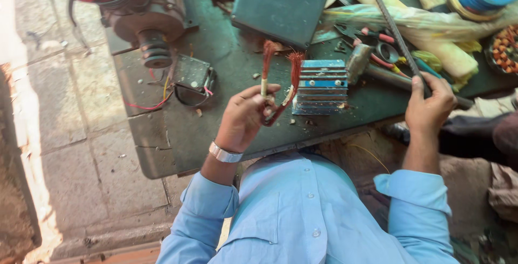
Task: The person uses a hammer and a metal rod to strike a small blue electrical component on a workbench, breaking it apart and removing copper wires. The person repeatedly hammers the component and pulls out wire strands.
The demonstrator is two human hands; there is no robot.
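The workbench (162, 134), a dark green metal top, is carrying everything here, and a finned metal block (322, 87) is sitting near its front edge. The long metal rod (393, 26) is the biggest thing in hand: it is running from the right hand (429, 105) up and away toward the far left, its long axis slanting across the tools. It is looking stiff and fairly heavy, best gripped low near its near end, where the right fingers are wrapping tightly around it. The left hand (243, 117) is pinching a bent bundle of copper wires (280, 88), fingers closed on the insulated bend, just left of the finned block. Both frayed ends are pointing upward. The strands are looking light, springy and easily splayed, so the sleeved part seems the safest hold.
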